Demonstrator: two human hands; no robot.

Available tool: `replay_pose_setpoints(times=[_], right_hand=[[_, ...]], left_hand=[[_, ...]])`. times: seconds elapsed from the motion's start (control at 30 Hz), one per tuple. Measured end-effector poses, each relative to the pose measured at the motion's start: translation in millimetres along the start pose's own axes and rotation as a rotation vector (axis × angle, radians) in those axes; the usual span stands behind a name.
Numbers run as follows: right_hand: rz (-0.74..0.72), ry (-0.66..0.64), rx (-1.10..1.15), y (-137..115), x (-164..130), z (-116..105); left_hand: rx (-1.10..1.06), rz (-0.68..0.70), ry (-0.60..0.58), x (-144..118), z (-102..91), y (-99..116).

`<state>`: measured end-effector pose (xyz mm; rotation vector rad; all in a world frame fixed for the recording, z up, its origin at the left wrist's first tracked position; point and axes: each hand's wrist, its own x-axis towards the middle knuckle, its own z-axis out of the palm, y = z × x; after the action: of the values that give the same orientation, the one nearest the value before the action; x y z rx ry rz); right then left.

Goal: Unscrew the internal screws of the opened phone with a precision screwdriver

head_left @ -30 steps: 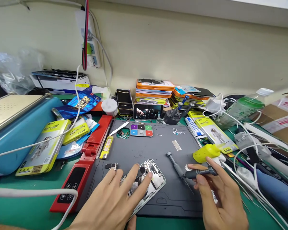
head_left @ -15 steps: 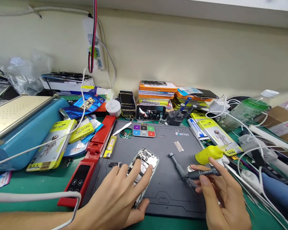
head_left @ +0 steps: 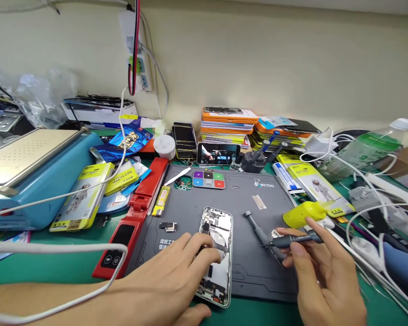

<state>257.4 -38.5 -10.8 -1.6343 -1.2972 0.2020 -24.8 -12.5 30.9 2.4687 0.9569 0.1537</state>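
Steadying the opened phone [head_left: 225, 267] on the grey mat [head_left: 248, 276] is, I judge, the step in hand. My left hand [head_left: 177, 271] curves loosely across it, fingers part-spread; I cannot tell whether they grip. My right hand [head_left: 333, 276] is wrapped around a dark screwdriver [head_left: 287, 241]. The next move likely calls for tip alignment.

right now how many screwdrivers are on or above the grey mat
2: one screwdriver in the right hand, a second screwdriver lying on the mat; others may be hidden.
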Motion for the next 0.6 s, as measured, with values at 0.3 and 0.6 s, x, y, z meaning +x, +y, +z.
replay_pose_setpoints(times=[0.3,0.6], right_hand=[[-0.019,-0.003,-0.024,-0.6,-1.1,-2.4],[-0.029,-0.001,-0.020,2.6,-1.5,-0.5]], left_hand=[[-0.136,0.043,0.057,5.5,5.5,-13.2],[0.415,0.317,0.201,13.9,25.0,-18.9]])
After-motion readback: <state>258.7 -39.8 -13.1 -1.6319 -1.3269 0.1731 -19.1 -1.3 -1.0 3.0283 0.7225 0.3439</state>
